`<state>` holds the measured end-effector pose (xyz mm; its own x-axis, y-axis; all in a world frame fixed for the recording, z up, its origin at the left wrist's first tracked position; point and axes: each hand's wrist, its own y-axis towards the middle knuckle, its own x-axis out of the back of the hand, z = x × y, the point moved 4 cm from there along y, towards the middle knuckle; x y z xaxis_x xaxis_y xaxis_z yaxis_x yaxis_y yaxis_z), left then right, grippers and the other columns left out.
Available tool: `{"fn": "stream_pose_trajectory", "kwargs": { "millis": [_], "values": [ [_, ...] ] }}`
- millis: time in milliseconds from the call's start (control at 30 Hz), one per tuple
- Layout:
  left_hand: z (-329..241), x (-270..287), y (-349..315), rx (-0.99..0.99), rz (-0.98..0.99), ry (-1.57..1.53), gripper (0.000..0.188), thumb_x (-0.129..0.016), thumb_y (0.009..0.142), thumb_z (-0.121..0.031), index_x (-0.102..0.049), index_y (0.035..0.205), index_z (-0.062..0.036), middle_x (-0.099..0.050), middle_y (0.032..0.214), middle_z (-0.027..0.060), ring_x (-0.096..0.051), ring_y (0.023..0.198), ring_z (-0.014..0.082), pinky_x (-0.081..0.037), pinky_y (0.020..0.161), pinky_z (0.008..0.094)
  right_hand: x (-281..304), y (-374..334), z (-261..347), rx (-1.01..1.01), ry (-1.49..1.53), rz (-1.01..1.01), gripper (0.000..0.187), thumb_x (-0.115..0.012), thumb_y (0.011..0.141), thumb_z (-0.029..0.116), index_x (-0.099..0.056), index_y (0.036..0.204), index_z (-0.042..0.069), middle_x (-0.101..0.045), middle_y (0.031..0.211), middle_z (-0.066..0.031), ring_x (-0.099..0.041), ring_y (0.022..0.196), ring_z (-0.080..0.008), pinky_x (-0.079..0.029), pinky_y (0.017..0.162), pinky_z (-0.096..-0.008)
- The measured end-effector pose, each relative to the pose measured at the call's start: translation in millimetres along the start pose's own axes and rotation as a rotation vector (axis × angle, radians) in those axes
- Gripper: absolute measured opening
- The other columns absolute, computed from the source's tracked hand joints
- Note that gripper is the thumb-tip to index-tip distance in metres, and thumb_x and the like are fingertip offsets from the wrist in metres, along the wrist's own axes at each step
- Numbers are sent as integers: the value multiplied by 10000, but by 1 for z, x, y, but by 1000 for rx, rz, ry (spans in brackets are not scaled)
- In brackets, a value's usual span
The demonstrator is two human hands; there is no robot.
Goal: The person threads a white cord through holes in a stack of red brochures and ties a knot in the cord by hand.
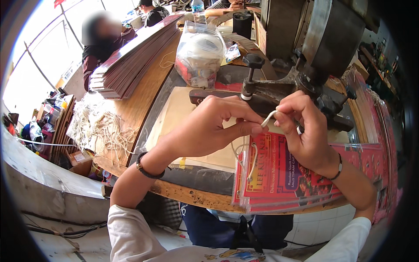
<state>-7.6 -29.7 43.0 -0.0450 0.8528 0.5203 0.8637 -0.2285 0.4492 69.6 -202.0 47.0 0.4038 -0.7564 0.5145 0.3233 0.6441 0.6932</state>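
Head view: the thin off-white cord (269, 118) bridges the gap between the bare left hand (211, 124) and bare right hand (306, 133), each pinching it thumb-to-finger; its held stretch slants up rightward, above the glossy red rectangular printed cards (279, 168).

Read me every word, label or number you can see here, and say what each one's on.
I won't copy wording or brands, but the print stands here:
Red card: large lettering on a yellow panel, more on a dark blue one; legible.
Dark blue trousers: white lettering, partly hidden.
Cardboard box: pale label, too small to read.
Bottle: blue label, too small.
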Motion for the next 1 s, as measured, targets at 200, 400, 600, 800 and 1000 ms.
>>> {"fn": "stream_pose_trajectory", "kwargs": {
  "millis": [200, 400, 600, 800, 1000],
  "values": [
    [-3, -3, 0, 73, -62, -15, 134, -746, 830, -91, -732, 952, -38, -679, 807, 52, -611, 751, 137, -478, 705, 299, 2, 2, 11, 62, -62, 73, 93, -622, 917, 39, -559, 979, 8, -600, 903, -97, -611, 757, -218, -494, 666, -304],
    [-3, -3, -1, 43, 11, -13, 113, -763, 811, -82, -734, 915, -47, -683, 808, 39, -603, 756, 141, -473, 713, 298, 3, -1, 5, 26, -8, 3, 120, -614, 927, 53, -539, 1012, 12, -592, 905, -102, -610, 760, -218, -489, 662, -309],
    [-2, -4, 0, 15, 11, -13, 110, -763, 809, -75, -727, 905, -35, -687, 826, 44, -580, 762, 145, -461, 715, 297, 3, -3, -1, -7, 5, 3, 127, -610, 935, 65, -527, 1019, 18, -593, 882, -99, -610, 737, -210, -486, 649, -310],
    [4, -4, 0, -25, -84, -31, 136, -753, 832, -130, -733, 957, -79, -699, 815, 25, -574, 736, 116, -414, 662, 278, 1, 2, 9, 12, -67, 120, 130, -643, 907, 60, -547, 977, 9, -617, 880, -100, -626, 692, -211, -493, 607, -313],
    [4, -8, -2, 92, -140, -195, 178, -764, 809, -52, -709, 977, -28, -697, 857, 17, -582, 803, 68, -457, 738, 248, -3, 2, 9, 35, -66, 190, 141, -653, 878, 29, -551, 972, -1, -624, 891, -128, -645, 743, -270, -512, 642, -354]
  ]
}}
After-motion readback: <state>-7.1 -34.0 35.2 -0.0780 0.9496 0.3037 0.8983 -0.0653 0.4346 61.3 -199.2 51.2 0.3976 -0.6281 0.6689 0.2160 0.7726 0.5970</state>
